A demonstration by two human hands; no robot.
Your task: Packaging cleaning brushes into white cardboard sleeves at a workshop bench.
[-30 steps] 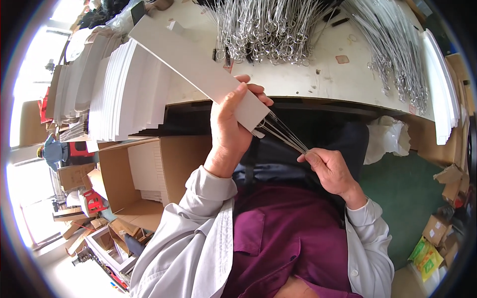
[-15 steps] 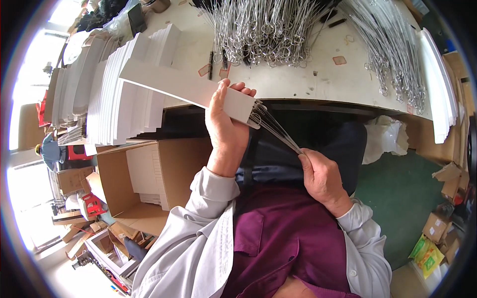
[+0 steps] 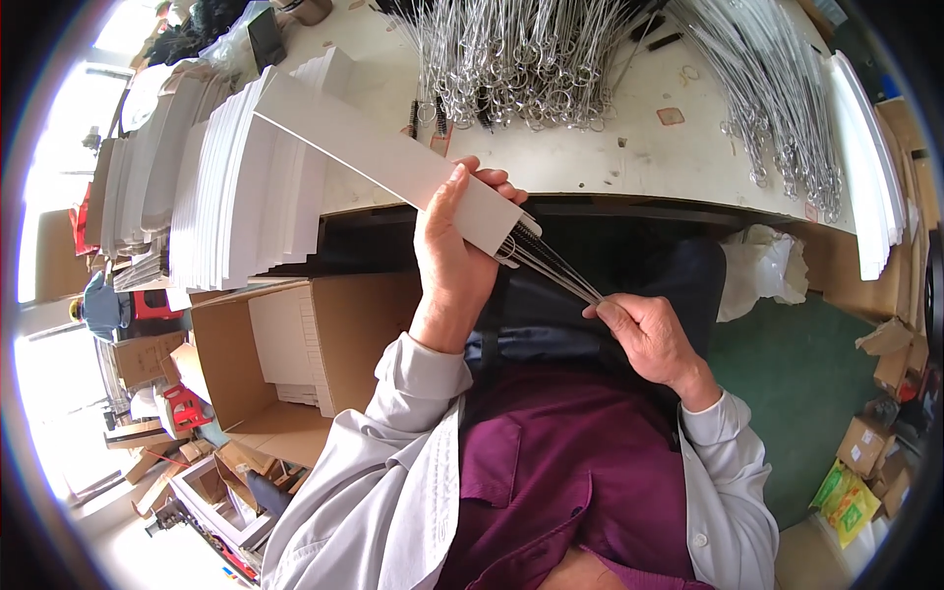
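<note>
My left hand [image 3: 454, 261] is wrapped round a long, narrow white cardboard box [image 3: 349, 147], which slants up to the left over the table edge. Its lower right end is open, with a small flap [image 3: 531, 224] standing out. A small bundle of thin wire brushes [image 3: 553, 270] runs into that mouth; dark bristles and a wire loop show there. Between thumb and fingers, my right hand [image 3: 651, 339] pinches the bundle's other end. How deep the brushes sit inside the box is hidden.
On the table [image 3: 551, 162] lie a big heap of looped wire brushes [image 3: 531, 69] and a second pile [image 3: 777, 108] to the right. Stacked white boxes [image 3: 221, 187] stand left, more [image 3: 863, 167] far right. An open brown carton [image 3: 359, 344] holding white boxes sits below the table's left.
The white box has turned to a steeper slant and shifted slightly right. The loops that showed outside its mouth are now mostly out of sight. My right hand's grip has changed slightly.
</note>
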